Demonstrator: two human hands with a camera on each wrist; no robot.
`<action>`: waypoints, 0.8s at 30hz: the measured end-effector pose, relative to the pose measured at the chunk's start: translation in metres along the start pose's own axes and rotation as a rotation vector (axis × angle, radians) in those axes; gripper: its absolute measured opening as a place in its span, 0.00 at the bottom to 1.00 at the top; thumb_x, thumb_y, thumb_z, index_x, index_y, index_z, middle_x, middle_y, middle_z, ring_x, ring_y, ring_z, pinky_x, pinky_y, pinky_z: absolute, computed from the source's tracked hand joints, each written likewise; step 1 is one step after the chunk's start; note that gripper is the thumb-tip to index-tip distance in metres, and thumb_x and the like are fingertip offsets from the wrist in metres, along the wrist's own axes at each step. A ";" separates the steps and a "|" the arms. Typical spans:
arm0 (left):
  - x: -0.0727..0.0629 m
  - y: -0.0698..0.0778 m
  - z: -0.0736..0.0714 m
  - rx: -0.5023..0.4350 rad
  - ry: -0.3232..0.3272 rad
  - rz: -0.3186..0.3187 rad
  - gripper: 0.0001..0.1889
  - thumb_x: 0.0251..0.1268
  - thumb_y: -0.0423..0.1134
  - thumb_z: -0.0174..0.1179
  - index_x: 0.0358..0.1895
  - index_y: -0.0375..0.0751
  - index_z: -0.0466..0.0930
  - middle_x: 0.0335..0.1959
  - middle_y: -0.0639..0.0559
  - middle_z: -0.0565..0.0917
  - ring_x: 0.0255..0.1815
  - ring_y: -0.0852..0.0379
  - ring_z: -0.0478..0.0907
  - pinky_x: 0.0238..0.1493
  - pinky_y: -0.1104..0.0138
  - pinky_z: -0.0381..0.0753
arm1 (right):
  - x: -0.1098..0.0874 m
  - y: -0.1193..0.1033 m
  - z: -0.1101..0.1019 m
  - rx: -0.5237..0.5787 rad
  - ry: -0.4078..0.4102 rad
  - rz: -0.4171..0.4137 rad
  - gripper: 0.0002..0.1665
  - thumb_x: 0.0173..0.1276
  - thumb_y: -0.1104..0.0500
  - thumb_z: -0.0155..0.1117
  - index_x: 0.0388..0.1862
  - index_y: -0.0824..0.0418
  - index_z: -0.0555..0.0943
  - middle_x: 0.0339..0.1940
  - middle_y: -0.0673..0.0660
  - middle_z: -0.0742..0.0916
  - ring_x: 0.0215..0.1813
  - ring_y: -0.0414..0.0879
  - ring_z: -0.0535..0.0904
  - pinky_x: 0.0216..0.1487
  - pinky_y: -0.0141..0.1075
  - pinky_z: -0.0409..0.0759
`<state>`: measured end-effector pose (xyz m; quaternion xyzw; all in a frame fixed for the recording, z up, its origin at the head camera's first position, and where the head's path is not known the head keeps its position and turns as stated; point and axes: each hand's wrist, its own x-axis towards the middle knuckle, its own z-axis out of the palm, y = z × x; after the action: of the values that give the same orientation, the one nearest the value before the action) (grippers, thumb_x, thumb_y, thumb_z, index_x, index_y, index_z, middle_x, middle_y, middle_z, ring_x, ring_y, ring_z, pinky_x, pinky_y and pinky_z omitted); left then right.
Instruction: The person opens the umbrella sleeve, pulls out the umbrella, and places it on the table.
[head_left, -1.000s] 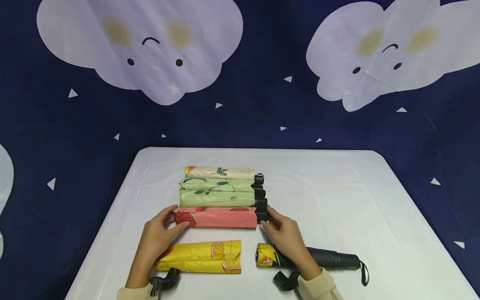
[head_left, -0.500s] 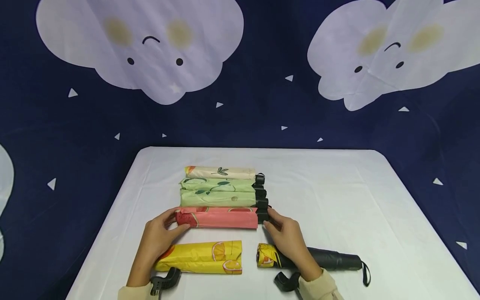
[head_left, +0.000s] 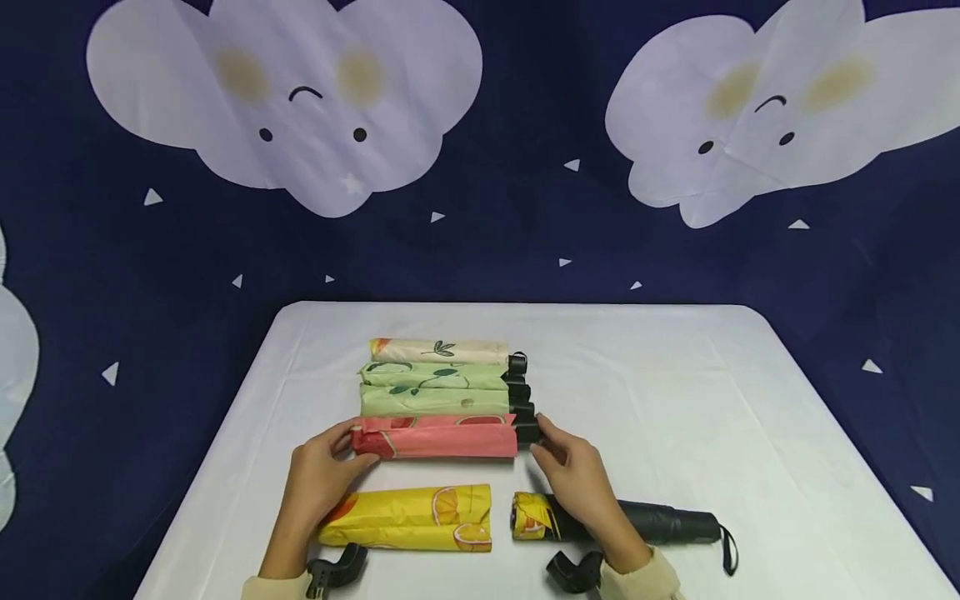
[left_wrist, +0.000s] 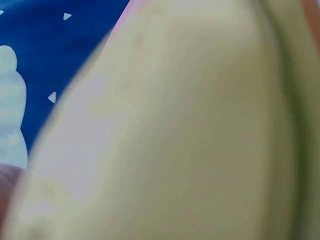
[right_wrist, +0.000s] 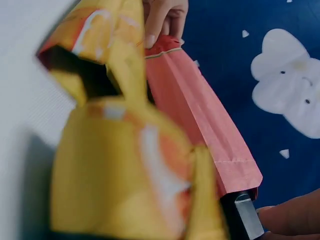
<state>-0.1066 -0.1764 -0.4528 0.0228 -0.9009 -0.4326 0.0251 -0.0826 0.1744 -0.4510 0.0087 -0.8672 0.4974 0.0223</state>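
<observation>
A pink watermelon-print folded umbrella (head_left: 450, 440) lies crosswise on the table, at the near side of a row. My left hand (head_left: 321, 468) holds its left end, thumb in front and fingers behind. At the other end, my right hand (head_left: 573, 467) pinches the black handle (head_left: 527, 430) between thumb and fingers. The right wrist view shows the pink umbrella (right_wrist: 200, 115) with the left hand (right_wrist: 167, 17) on its far end and right-hand fingers (right_wrist: 292, 215) at the handle. Behind it lie green leaf-print umbrellas (head_left: 435, 402) and a cream one (head_left: 442, 351). A blurred sleeve (left_wrist: 175, 125) fills most of the left wrist view.
Nearer me lies a yellow orange-slice-print cover (head_left: 405, 518), flat on the white table (head_left: 660, 383). To its right is a black folded umbrella (head_left: 667, 522) with yellow print at one end and a wrist loop. Black wrist mounts (head_left: 341, 567) are on both wrists.
The head view has tilted slightly. The pink umbrella has shifted a little to the right and closer to the green ones, both hands staying at its ends.
</observation>
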 end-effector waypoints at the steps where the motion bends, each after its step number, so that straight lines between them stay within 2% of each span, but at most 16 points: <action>1: -0.002 0.001 -0.001 -0.017 0.007 -0.002 0.33 0.56 0.37 0.78 0.66 0.33 0.78 0.53 0.38 0.87 0.63 0.39 0.79 0.67 0.44 0.72 | -0.001 -0.003 -0.001 0.017 0.008 -0.002 0.30 0.73 0.63 0.67 0.72 0.67 0.73 0.69 0.61 0.80 0.64 0.53 0.81 0.60 0.45 0.81; 4: -0.007 0.006 -0.007 -0.096 0.018 -0.010 0.34 0.57 0.38 0.78 0.67 0.36 0.78 0.56 0.39 0.86 0.61 0.43 0.81 0.65 0.50 0.76 | -0.005 -0.010 -0.007 0.071 0.043 -0.017 0.29 0.73 0.62 0.68 0.71 0.64 0.75 0.68 0.59 0.80 0.64 0.52 0.81 0.58 0.41 0.82; 8: -0.011 0.018 -0.017 -0.336 0.034 0.008 0.33 0.57 0.35 0.78 0.68 0.39 0.77 0.59 0.44 0.83 0.59 0.54 0.81 0.56 0.65 0.83 | -0.008 -0.017 -0.019 0.235 0.101 -0.052 0.28 0.70 0.62 0.71 0.68 0.62 0.79 0.66 0.56 0.83 0.63 0.50 0.81 0.56 0.35 0.82; 11: -0.014 0.028 -0.025 -0.594 0.021 0.083 0.34 0.55 0.26 0.75 0.68 0.34 0.75 0.59 0.44 0.80 0.57 0.58 0.80 0.49 0.70 0.85 | -0.013 -0.024 -0.032 0.365 0.153 -0.131 0.26 0.68 0.66 0.72 0.65 0.64 0.81 0.64 0.57 0.84 0.63 0.49 0.81 0.56 0.34 0.81; 15: -0.022 0.040 -0.036 -0.824 -0.051 0.229 0.35 0.54 0.13 0.68 0.68 0.25 0.69 0.58 0.43 0.79 0.52 0.56 0.84 0.46 0.66 0.87 | -0.024 -0.037 -0.052 0.467 0.188 -0.273 0.25 0.67 0.72 0.70 0.63 0.68 0.82 0.62 0.62 0.85 0.63 0.51 0.81 0.57 0.40 0.81; 19: -0.030 0.050 -0.044 -0.883 -0.133 0.364 0.35 0.54 0.09 0.63 0.68 0.25 0.67 0.54 0.42 0.81 0.47 0.54 0.86 0.43 0.66 0.87 | -0.035 -0.047 -0.073 0.553 0.152 -0.403 0.25 0.65 0.81 0.64 0.62 0.77 0.78 0.60 0.68 0.85 0.61 0.54 0.83 0.55 0.40 0.83; 22: -0.036 0.057 -0.045 -0.875 -0.218 0.422 0.36 0.55 0.10 0.63 0.70 0.27 0.67 0.54 0.40 0.82 0.46 0.55 0.85 0.41 0.68 0.87 | -0.044 -0.049 -0.085 0.574 0.108 -0.491 0.27 0.65 0.85 0.59 0.64 0.82 0.74 0.60 0.71 0.83 0.56 0.54 0.86 0.50 0.40 0.86; 24: -0.039 0.059 -0.043 -0.868 -0.277 0.433 0.36 0.56 0.11 0.63 0.70 0.28 0.68 0.54 0.40 0.82 0.45 0.56 0.85 0.38 0.70 0.86 | -0.052 -0.046 -0.091 0.564 0.078 -0.509 0.27 0.66 0.86 0.56 0.65 0.83 0.72 0.61 0.71 0.83 0.54 0.53 0.87 0.47 0.41 0.86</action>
<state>-0.0657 -0.1705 -0.3806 -0.2348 -0.6170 -0.7511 0.0019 -0.0262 0.2295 -0.3679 0.2106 -0.6649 0.6949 0.1750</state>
